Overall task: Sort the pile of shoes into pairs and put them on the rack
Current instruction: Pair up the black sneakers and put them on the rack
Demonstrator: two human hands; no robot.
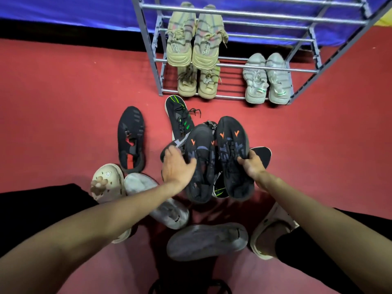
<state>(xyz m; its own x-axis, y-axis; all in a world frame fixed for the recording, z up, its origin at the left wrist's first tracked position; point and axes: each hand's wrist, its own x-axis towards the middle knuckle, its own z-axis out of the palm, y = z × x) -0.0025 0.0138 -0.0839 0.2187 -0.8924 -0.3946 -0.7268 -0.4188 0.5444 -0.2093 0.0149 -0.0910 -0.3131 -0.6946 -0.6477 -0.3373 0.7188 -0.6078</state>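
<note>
The metal rack (261,66) stands at the far side of the red floor (63,102), and everything else is placed from it. On its upper left rails sits a pair of beige knit sneakers (192,37), toes away from the person. Directly beneath them, on the bottom rails, is a pair of tan sneakers (197,83), and to the right of those on the same level a pair of pale grey sneakers (267,79).

In front of the rack, the right hand (253,165) grips a black shoe with orange marks (232,158) at its side, fingers curled round the edge, lifting it above the pile. Just left of it lies its matching black shoe (200,164); the left hand (177,166) rests against that shoe's side with the thumb over the upper, though motion blur leaves it unclear whether the fingers actually close on it.

Between these and the rack lies a black sneaker with green stripes (179,117). Further left of the pile is a black knit shoe with red trim (131,137). Nearest the person, farthest from the rack, lie a cream clog (110,183), a worn white shoe (157,200), a dark grey shoe (206,240) and another cream clog (273,230).
</note>
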